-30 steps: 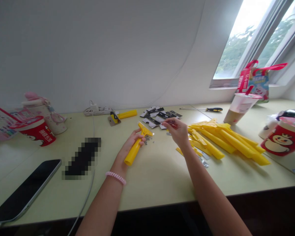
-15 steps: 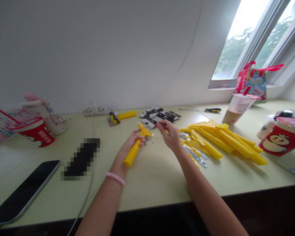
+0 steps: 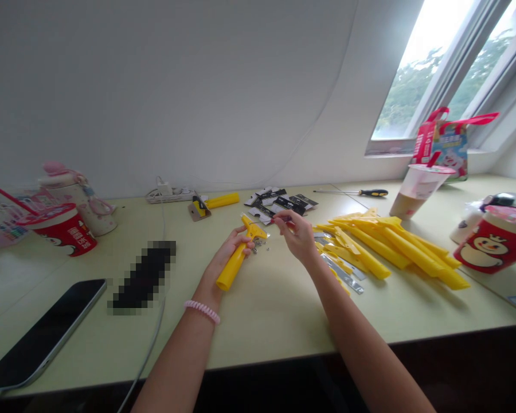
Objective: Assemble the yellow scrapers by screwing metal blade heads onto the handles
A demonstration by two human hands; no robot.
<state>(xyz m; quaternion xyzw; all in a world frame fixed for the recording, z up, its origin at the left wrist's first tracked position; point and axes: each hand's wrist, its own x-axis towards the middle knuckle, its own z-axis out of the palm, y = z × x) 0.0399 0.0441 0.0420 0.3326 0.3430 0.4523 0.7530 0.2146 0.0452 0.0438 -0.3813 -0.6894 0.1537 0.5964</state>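
My left hand (image 3: pixel 229 252) grips a yellow plastic scraper (image 3: pixel 234 259) by its handle, with the wide head pointing up and away from me. My right hand (image 3: pixel 296 236) hangs just right of that head, finger and thumb pinched on a small item too tiny to identify. A few small metal screws (image 3: pixel 258 244) lie on the table beside the scraper head. To the right of my right hand lies a heap of yellow scraper handles (image 3: pixel 382 246), with steel blades (image 3: pixel 342 274) along its near edge.
Black-and-white card packets (image 3: pixel 279 202) and a part-yellow scraper (image 3: pixel 200 208) lie at the back of the table. Also there are a power strip (image 3: pixel 167 196), a screwdriver (image 3: pixel 372 193), a milk-tea cup (image 3: pixel 418 192), red cups (image 3: pixel 492 244), a phone (image 3: pixel 43 327) and a censored black patch.
My right hand has moved left from over the yellow heap to nearer the scraper head. Steel blades now show at the heap's near edge. My left hand has barely moved.
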